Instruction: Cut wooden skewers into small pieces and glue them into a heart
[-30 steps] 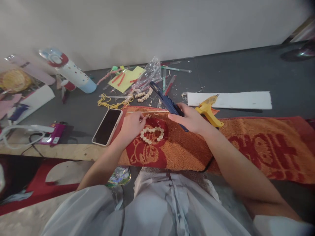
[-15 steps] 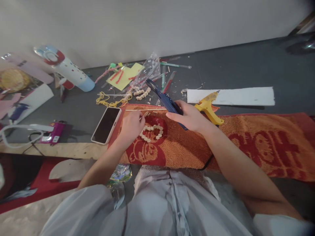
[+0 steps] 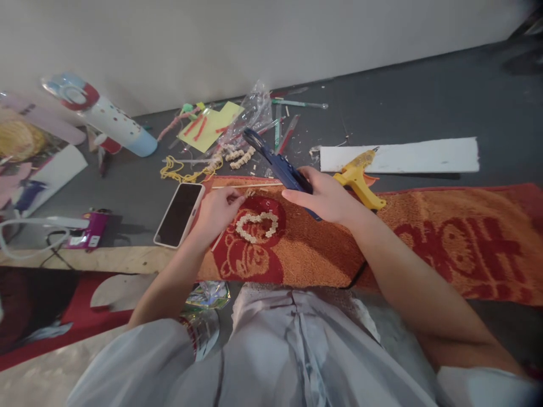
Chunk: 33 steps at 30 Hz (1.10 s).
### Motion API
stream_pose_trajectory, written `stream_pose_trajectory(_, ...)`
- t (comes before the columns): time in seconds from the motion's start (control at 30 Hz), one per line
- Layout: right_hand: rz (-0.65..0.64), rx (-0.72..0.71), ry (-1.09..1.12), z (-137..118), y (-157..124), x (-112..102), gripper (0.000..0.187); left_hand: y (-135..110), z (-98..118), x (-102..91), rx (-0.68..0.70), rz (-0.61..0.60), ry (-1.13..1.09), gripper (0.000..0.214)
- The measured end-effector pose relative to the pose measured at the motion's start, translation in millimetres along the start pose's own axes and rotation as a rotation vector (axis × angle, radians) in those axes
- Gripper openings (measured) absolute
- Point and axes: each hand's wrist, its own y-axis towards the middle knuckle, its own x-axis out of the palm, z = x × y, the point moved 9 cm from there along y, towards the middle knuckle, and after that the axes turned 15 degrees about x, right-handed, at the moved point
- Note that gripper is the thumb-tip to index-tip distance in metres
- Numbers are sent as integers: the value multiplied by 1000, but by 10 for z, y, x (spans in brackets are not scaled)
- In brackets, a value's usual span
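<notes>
My left hand is closed, thumb and fingertips together, low over the orange and red towel. Small beige pieces lie at its fingertips; what it pinches is hidden. Under its wrist side a thin pale stick shows. Just right of this hand, a heart-shaped outline of small beige pieces rests on the towel. My right hand grips a long dark blue object, tilted above the towel, with a rounded loop at its far end; its exact kind is unclear.
Left of the towel lies a phone. A yellow glue gun rests by a white foam strip. Farther back are yellow string, yellow paper, clear plastic and a polka-dot bottle.
My left hand has shifted slightly left, uncovering more of the heart outline and the pale stick. The right hand still holds the dark blue object. The view has moved slightly.
</notes>
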Motion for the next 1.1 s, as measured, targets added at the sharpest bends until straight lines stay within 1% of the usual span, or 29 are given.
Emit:
stream_pose_trajectory(0.17, 15, -16, -12, 3, 8, -1, 46, 25, -44, 42, -1, -13, -9, 25)
stream_pose_trajectory(0.3, 19, -11, -29, 9, 12, 8, 46, 27, -33, 34, 1, -15, 17, 23)
stream_pose_trajectory(0.47, 29, -1, -48, 7, 6, 1, 48, 17, -52, 46, -28, -19, -10, 22)
stream_pose_trajectory(0.67, 32, 1, -57, 11, 10, -1, 47, 20, -20, 39, -8, -18, -8, 20)
stream_pose_trajectory(0.87, 28, -10, -54, 4, 7, 6, 46, -2, -53, 55, -32, -28, -11, 20)
stream_pose_trajectory(1.1, 30, -6, -65, 6, 17, 9, 45, 10, -32, 48, -26, -35, 7, 23)
